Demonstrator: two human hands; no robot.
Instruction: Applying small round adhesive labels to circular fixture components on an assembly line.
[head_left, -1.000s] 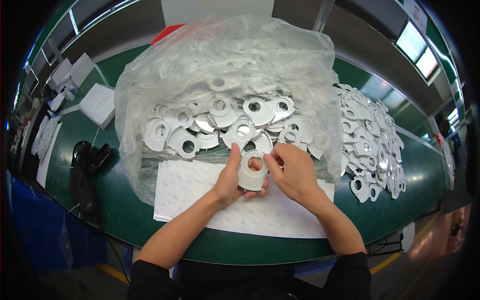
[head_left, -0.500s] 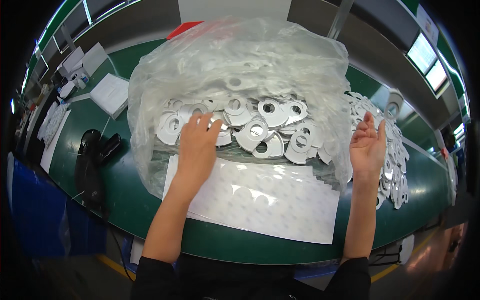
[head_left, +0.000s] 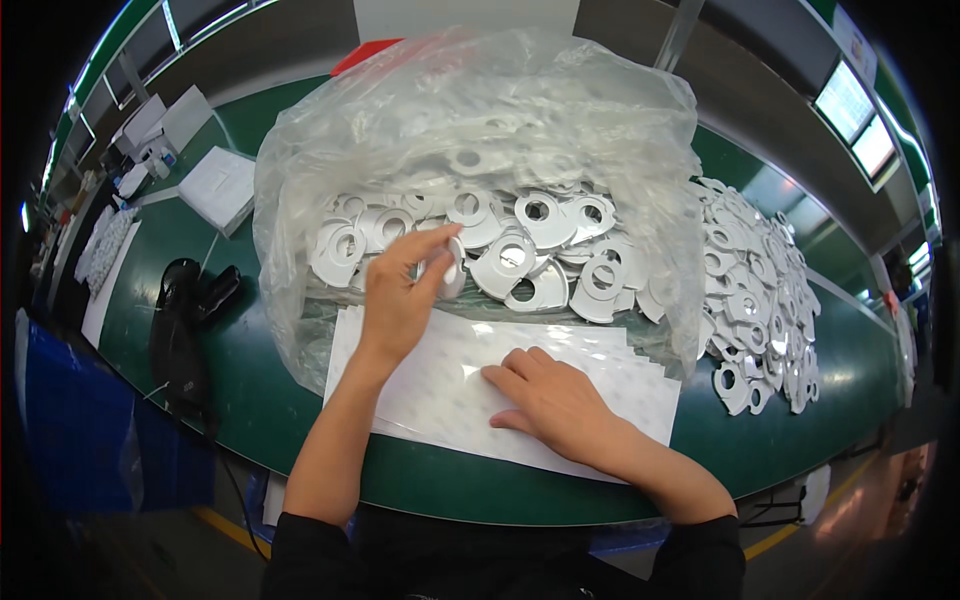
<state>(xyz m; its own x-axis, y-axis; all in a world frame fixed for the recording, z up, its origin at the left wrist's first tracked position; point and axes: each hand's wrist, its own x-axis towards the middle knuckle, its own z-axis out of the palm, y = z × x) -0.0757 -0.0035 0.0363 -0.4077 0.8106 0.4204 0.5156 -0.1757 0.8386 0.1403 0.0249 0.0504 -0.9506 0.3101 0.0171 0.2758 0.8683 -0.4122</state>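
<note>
My left hand (head_left: 402, 295) pinches a white ring-shaped flat part (head_left: 450, 268) at the mouth of a big clear plastic bag (head_left: 470, 130) full of the same white parts. My right hand (head_left: 553, 393) rests flat, fingers spread, on a white sheet of round stickers (head_left: 440, 400) lying on the green table in front of the bag. Nothing is held in that hand.
A spread of several white ring parts (head_left: 760, 290) lies on the table to the right of the bag. A black tool (head_left: 180, 320) sits at the left. White boxes (head_left: 218, 185) and trays stand at the far left. The green table edge (head_left: 450, 490) runs near my body.
My left hand has taken a white part from the bag and lifted it. My right hand came back from the pile at the right and settled on the sticker sheet.
</note>
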